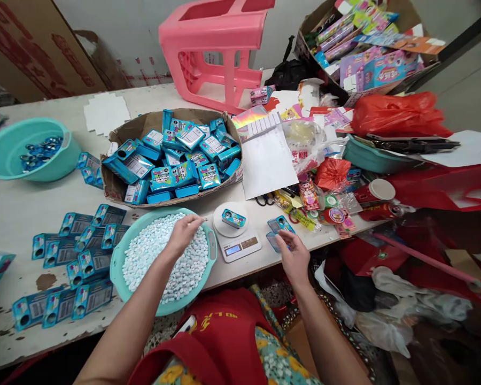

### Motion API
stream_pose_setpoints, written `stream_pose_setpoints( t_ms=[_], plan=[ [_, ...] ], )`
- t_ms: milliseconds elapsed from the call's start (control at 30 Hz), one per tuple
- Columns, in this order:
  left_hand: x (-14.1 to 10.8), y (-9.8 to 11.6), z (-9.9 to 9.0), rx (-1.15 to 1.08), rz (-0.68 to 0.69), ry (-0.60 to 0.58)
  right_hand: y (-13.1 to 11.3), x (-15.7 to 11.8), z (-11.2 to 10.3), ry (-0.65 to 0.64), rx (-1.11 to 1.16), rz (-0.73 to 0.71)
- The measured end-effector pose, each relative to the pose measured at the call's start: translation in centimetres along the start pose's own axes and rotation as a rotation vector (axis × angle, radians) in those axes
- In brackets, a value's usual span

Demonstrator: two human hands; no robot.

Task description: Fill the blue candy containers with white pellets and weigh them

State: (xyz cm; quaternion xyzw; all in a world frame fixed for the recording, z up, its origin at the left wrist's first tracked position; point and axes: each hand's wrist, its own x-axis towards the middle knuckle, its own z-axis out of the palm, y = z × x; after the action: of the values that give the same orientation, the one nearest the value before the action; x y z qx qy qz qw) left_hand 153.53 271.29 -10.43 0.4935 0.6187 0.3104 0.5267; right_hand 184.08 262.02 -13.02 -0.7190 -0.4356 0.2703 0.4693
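Observation:
My left hand (pixel 184 233) is over the right side of a turquoise basin (pixel 117 267) filled with small pale candies (pixel 160 248). Its fingers are pinched together; whatever may be between them is too small to make out. A white kitchen scale (pixel 242 247) with a lit display stands to the right of the basin, and a small blue candy tin (pixel 233 218) lies on its round plate. At the table's front edge, my right hand (pixel 294 256) grips a small see-through blue piece (pixel 272 242) by its edge. Just behind that lies another blue tin (pixel 282 223).
A cardboard box (pixel 130 120) heaped with blue tins stands behind the basin. Several tins (pixel 92 262) lie in rows at left, near another turquoise basin (pixel 8 155). A pink stool (pixel 216 32) lies at the back. Scissors (pixel 264 200), wrappers and a red can (pixel 379 211) clutter the right.

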Motion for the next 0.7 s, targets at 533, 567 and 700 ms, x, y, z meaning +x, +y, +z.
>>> stream_pose_setpoints(
  t_ms=[533, 567, 700],
  plan=[
    [-3.0, 3.1, -8.2, 0.723, 0.260, 0.434, 5.2, -1.4, -1.4, 0.046, -0.477, -0.125],
    [-3.8, 2.7, -11.7, 0.701, 0.222, 0.568, 4.2, -1.2, -0.8, 0.033, -0.444, -0.163],
    [-3.3, -0.2, -24.4, 0.836, -0.096, 0.981, 0.8, 0.4, 3.9, -0.067, -0.340, -0.316]
  ],
)
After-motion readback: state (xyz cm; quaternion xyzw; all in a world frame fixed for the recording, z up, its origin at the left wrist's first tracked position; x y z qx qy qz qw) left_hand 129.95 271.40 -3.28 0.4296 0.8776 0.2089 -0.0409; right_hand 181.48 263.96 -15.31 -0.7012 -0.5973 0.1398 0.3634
